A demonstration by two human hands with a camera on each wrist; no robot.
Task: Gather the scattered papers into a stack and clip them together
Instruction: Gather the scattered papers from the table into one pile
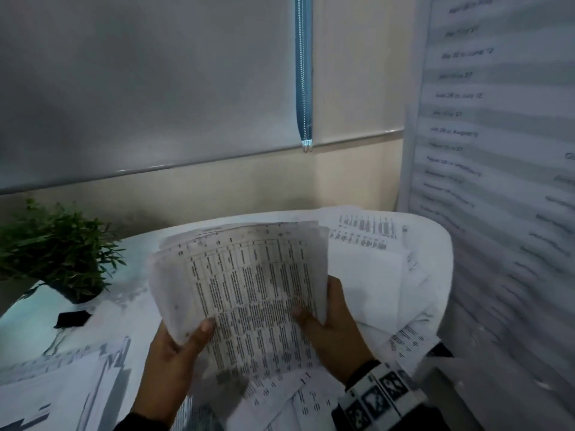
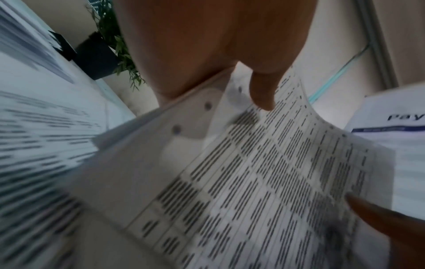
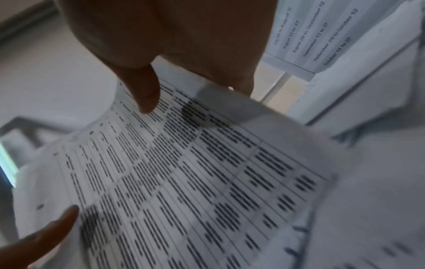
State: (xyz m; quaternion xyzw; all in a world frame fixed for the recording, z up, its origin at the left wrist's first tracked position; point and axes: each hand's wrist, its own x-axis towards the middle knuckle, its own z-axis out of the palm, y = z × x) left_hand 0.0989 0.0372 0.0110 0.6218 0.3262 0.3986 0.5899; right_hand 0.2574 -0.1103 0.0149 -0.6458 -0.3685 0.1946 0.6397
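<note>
A sheaf of printed table sheets (image 1: 249, 281) stands tilted above the white table, held between both hands. My left hand (image 1: 174, 349) grips its lower left edge, thumb on the printed face (image 2: 262, 91) and fingers behind. My right hand (image 1: 329, 318) grips the lower right edge, thumb across the front (image 3: 142, 91). More loose papers (image 1: 373, 275) lie spread on the table behind and right of the sheaf, and others (image 1: 62, 387) lie at the front left. A black binder clip (image 1: 71, 318) lies on the table to the left, apart from both hands.
A small potted plant (image 1: 59, 253) stands at the back left of the white table (image 1: 133, 293). A printed date chart (image 1: 497, 150) hangs on a panel at the right. A window blind with a bead chain (image 1: 303, 73) covers the wall behind.
</note>
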